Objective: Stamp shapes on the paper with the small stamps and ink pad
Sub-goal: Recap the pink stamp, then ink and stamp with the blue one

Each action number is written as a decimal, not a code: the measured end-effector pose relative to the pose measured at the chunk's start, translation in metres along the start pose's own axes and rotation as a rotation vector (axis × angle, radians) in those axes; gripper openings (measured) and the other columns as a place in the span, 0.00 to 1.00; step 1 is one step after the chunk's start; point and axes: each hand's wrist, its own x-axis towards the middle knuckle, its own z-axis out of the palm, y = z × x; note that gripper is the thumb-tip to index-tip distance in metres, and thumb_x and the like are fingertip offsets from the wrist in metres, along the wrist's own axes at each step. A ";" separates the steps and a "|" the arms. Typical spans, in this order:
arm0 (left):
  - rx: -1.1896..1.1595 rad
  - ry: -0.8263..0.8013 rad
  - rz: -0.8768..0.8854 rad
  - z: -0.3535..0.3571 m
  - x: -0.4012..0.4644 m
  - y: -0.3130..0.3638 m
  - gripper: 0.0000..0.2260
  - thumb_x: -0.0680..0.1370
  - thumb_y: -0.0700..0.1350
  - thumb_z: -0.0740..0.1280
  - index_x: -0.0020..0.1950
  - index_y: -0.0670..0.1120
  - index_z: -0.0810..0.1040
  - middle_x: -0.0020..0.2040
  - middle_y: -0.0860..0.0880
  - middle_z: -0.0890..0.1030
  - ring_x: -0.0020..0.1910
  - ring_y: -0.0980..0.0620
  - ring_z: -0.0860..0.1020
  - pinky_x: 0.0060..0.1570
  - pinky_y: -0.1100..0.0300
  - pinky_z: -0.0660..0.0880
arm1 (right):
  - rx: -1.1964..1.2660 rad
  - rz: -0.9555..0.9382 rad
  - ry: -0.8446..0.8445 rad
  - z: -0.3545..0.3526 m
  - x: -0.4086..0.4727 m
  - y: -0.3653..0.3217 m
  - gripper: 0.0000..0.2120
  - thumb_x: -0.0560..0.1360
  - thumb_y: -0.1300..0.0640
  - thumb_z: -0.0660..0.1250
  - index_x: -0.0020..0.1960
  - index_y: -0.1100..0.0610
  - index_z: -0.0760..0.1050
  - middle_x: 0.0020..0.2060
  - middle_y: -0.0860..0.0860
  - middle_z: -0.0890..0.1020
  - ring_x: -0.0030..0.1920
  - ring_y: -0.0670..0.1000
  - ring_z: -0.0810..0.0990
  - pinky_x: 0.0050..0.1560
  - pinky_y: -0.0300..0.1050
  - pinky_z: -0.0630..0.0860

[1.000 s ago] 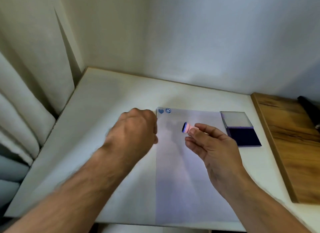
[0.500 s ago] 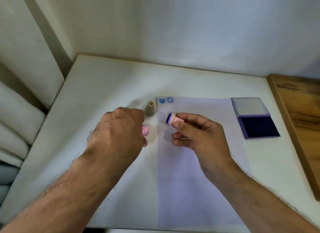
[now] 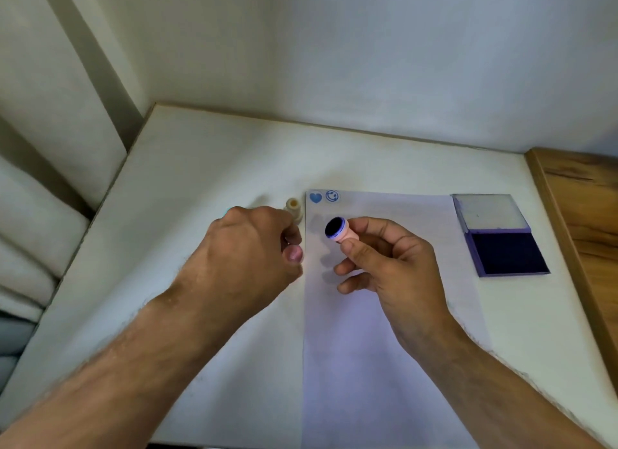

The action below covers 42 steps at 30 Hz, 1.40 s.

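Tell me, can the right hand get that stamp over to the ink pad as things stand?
Probably yes. The right hand holds the pink stamp above the paper, and the open ink pad lies to its right with nothing between.

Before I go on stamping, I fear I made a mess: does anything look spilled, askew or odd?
Nothing stands out. The paper lies flat with two clean prints at its far left corner, the ink pad sits open beside it without spills, and the beige stamp stands upright on the table.

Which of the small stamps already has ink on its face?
The pink stamp pinched in the right hand above the paper: its round face is dark blue. The beige stamp stands on the table, with no ink showing.
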 end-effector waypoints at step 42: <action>-0.940 -0.283 -0.014 -0.020 0.006 0.006 0.10 0.72 0.36 0.74 0.51 0.47 0.86 0.47 0.50 0.87 0.49 0.52 0.85 0.49 0.62 0.81 | -0.279 -0.344 0.031 -0.002 -0.009 -0.002 0.11 0.70 0.61 0.75 0.49 0.49 0.83 0.43 0.46 0.85 0.36 0.51 0.80 0.37 0.49 0.82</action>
